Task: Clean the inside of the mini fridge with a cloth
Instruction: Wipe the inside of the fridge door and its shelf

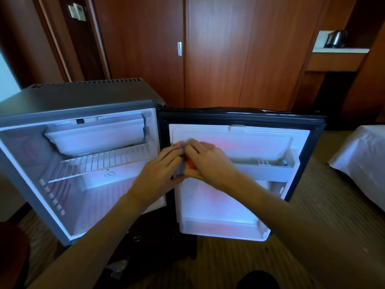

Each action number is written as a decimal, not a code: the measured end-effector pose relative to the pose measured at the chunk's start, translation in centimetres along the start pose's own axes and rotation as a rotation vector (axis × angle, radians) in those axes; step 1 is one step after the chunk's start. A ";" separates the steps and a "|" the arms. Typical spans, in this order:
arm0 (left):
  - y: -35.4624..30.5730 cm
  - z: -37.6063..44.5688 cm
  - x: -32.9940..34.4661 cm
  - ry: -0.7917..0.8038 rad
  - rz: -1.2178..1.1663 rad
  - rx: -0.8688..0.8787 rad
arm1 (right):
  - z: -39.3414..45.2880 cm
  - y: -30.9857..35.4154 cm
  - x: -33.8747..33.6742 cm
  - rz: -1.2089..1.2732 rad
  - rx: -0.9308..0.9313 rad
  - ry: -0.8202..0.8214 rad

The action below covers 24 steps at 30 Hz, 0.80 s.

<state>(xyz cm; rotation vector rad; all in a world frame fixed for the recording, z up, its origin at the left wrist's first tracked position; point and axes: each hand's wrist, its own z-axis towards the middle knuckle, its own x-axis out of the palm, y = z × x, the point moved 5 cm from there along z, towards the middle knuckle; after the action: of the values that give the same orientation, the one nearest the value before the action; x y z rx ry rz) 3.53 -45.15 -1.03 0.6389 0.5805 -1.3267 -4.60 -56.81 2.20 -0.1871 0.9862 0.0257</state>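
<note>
The grey mini fridge [68, 99] stands open, its white inside holding a freezer box and a wire shelf [100, 161]. Its door [245, 205] is swung fully to the right, white liner facing me. In front of the door's hinge side my left hand [160, 170] and my right hand [206, 161] meet, both holding a small grey cloth [180, 163] bunched between them. A bit of red shows between the hands; I cannot tell what it is. Most of the cloth is hidden by the fingers.
A door shelf [268, 165] crosses the liner to the right of the hands. A bed with a white sheet [362, 161] stands at the right. Wooden wardrobe doors [218, 59] rise behind the fridge. Striped carpet [229, 257] lies below, and crumpled plastic [117, 268] lies on the floor.
</note>
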 end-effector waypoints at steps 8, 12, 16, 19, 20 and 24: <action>0.0 0.5 0.6 0.000 0.044 -0.003 | -6.0 -5.8 -3.6 -0.046 0.009 -0.010; 0.1 0.3 0.9 -0.001 0.045 -0.010 | -8.0 -7.2 -4.2 -0.095 0.028 -0.034; 0.0 0.3 0.8 -0.001 0.048 -0.005 | -4.1 -3.6 -2.7 -0.110 0.007 -0.084; -0.1 0.2 0.4 0.008 0.016 -0.023 | -0.6 -0.3 -0.5 -0.024 -0.012 -0.075; -0.2 0.2 0.2 0.009 0.014 -0.024 | 0.0 0.2 -0.1 0.006 -0.007 -0.051; -0.3 0.2 0.0 0.019 0.017 -0.044 | -1.2 -0.8 -1.2 -0.003 -0.054 0.041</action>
<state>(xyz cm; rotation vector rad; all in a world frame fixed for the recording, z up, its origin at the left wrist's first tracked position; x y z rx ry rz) 3.28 -45.31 -0.95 0.6202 0.6166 -1.2899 -6.18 -57.68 2.71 -0.2392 1.0271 0.0461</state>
